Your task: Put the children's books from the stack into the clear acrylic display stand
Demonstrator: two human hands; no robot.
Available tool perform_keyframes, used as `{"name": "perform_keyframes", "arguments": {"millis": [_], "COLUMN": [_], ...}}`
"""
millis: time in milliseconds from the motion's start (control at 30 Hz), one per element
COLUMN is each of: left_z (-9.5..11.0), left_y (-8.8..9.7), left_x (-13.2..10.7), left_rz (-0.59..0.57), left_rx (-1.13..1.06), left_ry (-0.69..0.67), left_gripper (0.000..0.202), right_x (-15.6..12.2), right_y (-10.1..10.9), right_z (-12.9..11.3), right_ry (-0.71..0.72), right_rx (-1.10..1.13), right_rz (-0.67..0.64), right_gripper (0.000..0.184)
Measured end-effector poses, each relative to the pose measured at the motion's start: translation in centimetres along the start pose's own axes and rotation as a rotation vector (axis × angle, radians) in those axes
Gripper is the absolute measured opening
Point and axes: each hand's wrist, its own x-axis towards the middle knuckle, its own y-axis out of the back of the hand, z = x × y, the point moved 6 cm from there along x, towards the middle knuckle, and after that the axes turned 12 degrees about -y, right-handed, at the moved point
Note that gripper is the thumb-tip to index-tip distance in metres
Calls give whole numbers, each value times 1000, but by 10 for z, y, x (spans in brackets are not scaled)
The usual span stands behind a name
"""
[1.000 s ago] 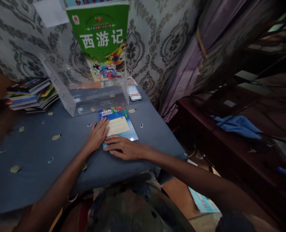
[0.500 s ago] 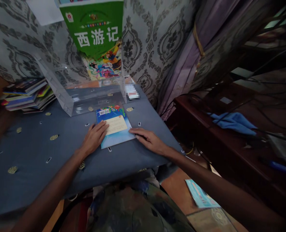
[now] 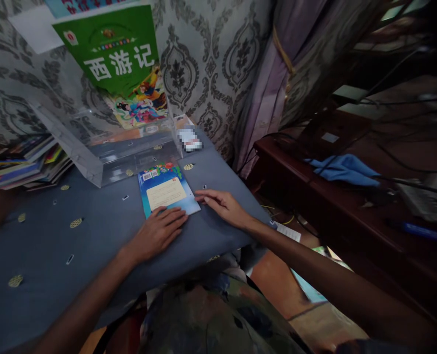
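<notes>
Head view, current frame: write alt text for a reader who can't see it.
A person's left hand lies over the near edge of a blue book on a cloth-covered table, the right hand at its right edge. Beyond, a green book stands in a clear holder, with stacked books to the left.

At my ten o'clock I see a stack of books (image 3: 24,163), and at eleven a green book (image 3: 119,73) upright in a clear stand (image 3: 69,147). A purple curtain (image 3: 264,98) hangs at one o'clock; at two, a blue cloth (image 3: 345,169) lies on dark red furniture (image 3: 286,164).
</notes>
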Motion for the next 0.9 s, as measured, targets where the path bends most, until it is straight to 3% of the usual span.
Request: {"name": "perform_keyframes", "arguments": {"millis": [200,500,667,900], "left_z": [6,-2,-30,-97], "left_y": [-8,-3,-1,-6], "left_x": [43,48,51,61], "left_rz": [-18,7,76,54], "left_rx": [-22,-83,-78,69], "left_ry": [-58,-15,32,188], "left_gripper": [42,40,38,40], "right_x": [-1,-3,-6,-10], "right_y": [0,-1,-3,-6], "right_z": [0,-7,-12,-16], "right_ry": [5,97,134,190], "right_rx": [-19,-180,-242,-343], "right_rz": [15,55,64,56], "right_gripper": [37,37,36,33]}}
